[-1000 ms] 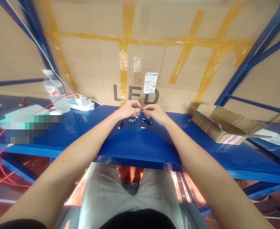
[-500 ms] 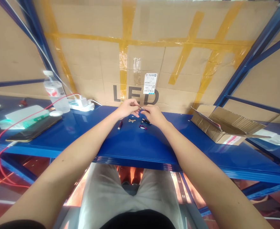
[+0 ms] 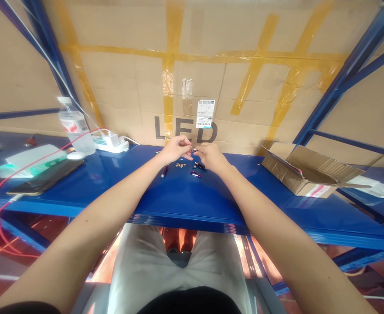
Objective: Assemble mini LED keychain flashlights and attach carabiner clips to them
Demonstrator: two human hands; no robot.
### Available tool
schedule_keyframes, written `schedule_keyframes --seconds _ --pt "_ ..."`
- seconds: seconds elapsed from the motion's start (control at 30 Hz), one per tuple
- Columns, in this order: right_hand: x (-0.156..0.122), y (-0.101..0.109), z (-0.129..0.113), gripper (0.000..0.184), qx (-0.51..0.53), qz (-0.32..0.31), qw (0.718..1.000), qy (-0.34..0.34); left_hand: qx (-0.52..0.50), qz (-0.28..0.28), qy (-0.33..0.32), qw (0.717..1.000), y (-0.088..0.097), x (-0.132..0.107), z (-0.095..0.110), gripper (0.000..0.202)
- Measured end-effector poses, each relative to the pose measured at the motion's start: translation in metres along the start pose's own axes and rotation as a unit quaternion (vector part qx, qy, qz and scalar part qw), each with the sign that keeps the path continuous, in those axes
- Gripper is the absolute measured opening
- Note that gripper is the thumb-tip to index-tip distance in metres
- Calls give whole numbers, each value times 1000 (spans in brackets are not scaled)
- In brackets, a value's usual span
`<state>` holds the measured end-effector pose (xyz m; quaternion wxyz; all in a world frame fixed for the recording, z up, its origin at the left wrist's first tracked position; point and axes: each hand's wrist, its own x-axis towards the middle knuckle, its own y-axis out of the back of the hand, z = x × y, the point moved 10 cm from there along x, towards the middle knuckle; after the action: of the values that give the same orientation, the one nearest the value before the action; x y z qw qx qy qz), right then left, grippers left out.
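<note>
My left hand [image 3: 177, 148] and my right hand [image 3: 210, 155] meet above the back of the blue table, fingers pinched toward each other. Between the fingertips is a small shiny piece [image 3: 193, 149], mostly hidden and too small to name. Below them lie several tiny brass-coloured parts [image 3: 180, 165]. A short black cylinder [image 3: 200, 166] rests just under my right hand. Nearer to me is a purplish carabiner-like clip [image 3: 195, 174]. To the left, a slim dark red tube [image 3: 164, 172] lies by my left wrist.
An open cardboard box [image 3: 304, 174] stands on the right of the blue table [image 3: 192, 198]. On the left are a water bottle [image 3: 76, 126], a power strip [image 3: 111, 143], a phone [image 3: 46, 176] with a red cable, and a tissue pack [image 3: 31, 159]. A large carton [image 3: 126, 87] walls off the back.
Both hands stay nearly in place, with small finger movements at the shiny piece. The camera view has shifted slightly; the parts on the table look unmoved.
</note>
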<state>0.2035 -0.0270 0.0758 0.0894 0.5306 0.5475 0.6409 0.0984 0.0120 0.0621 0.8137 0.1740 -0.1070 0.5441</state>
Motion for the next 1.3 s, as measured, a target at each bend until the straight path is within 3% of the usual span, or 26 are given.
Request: schedule_keyframes --seconds 0.23,0.37,0.6,0.8,1.0,1.13,1.3 --pt "-2 -3 -7 27 -12 -31 998 45 42 -36 -24 998 -7 4 -3 3" --pt "-2 -2 -10 25 -4 -29 998 55 96 -41 -57 993 -9 3 4 7" --pt "-2 5 -10 19 2 -12 1000 5 135 -36 -89 986 -11 2 14 15" --pt "-3 10 -5 19 25 31 999 -28 122 -29 -77 989 -9 3 11 12" --pt "-5 14 -6 18 58 40 997 -17 127 -29 -81 988 -11 0 14 11" --pt "-6 12 8 20 131 32 985 -106 143 -9 -108 984 -14 -1 15 11" --pt "-13 -5 24 8 272 3 931 -243 174 24 -140 974 -19 -2 19 8"
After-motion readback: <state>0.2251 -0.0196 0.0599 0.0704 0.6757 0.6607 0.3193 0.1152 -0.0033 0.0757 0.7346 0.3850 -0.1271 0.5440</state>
